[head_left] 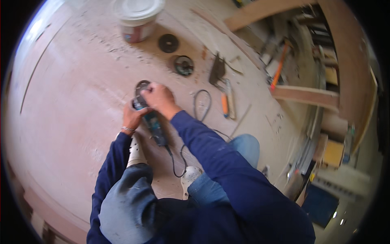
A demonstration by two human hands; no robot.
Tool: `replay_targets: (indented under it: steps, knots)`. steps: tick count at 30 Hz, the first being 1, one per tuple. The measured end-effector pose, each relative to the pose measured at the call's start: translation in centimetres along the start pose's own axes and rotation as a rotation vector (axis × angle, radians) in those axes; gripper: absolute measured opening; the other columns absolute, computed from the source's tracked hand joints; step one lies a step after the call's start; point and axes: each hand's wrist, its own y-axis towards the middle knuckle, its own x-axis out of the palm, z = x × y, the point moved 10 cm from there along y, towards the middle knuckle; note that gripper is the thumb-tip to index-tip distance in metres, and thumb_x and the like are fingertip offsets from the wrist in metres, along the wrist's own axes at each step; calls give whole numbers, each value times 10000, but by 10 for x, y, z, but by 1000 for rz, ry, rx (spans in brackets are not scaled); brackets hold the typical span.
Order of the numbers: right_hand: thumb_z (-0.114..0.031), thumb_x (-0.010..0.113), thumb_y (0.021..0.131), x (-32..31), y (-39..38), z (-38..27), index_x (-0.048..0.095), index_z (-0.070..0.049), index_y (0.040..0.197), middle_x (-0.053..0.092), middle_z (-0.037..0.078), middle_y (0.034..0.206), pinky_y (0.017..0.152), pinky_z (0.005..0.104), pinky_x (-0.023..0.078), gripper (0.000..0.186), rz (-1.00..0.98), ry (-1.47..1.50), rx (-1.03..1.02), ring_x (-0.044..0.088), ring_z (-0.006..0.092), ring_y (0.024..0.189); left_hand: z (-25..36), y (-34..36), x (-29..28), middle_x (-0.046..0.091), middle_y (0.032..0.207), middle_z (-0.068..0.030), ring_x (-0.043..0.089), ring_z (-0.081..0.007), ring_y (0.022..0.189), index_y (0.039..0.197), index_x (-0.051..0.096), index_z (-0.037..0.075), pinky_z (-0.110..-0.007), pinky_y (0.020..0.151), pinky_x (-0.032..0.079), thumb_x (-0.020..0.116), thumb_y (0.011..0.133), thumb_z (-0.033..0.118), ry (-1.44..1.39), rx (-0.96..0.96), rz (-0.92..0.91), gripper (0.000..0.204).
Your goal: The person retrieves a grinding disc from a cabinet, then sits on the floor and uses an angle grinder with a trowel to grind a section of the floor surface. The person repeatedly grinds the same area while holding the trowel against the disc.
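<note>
A teal and black angle grinder [153, 125] lies on the pinkish, dusty floor in front of my feet, its head pointing away from me. My left hand [131, 116] is wrapped round the grinder near its head, thumb across the top. Over the dark disc [142, 86] at the grinder's head, my right hand [159, 97] is closed, fingertips pinching at the disc; the spot under them is hidden. From the grinder's rear runs a black cord [174, 164], curving by my shoe.
Beyond my hands are a loose black disc [168, 43], a second round disc [184, 66], a white-lidded bucket [137, 22], a dark-bladed trowel [217, 70] and an orange-handled tool [224, 105]. At right stands a wooden frame [304, 97], with an orange-handled tool [280, 65] leaning inside.
</note>
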Motion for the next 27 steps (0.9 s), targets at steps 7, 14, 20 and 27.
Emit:
replay_targets:
  steps: [7,14,20,27]
  knots:
    - [-91,621,767,-20,-23,-34,768,-110,1003,704,158,1074,997,442,509,279,240,100,-408,630,378,1092,-15,3,2,729,975,-118,677,-195,853,1078,682,-26,-342,800,539,836,696,215,-28,-69,-24,478]
    - [-10,552,774,-38,-34,-50,754,-93,1047,741,136,1089,984,457,504,349,229,144,-603,653,353,1046,7,-6,-1,728,1092,-96,674,-185,983,1196,653,-12,-333,898,527,878,680,202,-109,-115,-99,602]
    - [-21,553,791,-21,-36,-47,744,-73,1095,726,151,1134,1007,443,501,363,141,55,-599,637,362,1094,8,-6,-5,726,1096,-96,672,-186,1006,1204,649,-8,-327,924,521,902,687,207,-129,-96,-103,615]
    - [-52,602,822,-17,-40,-50,727,-67,1136,710,150,1163,1020,433,497,338,178,66,-660,634,363,1123,-4,-3,-7,727,1096,-108,680,-201,991,1200,647,-18,-343,914,535,877,687,199,-26,-87,-95,602]
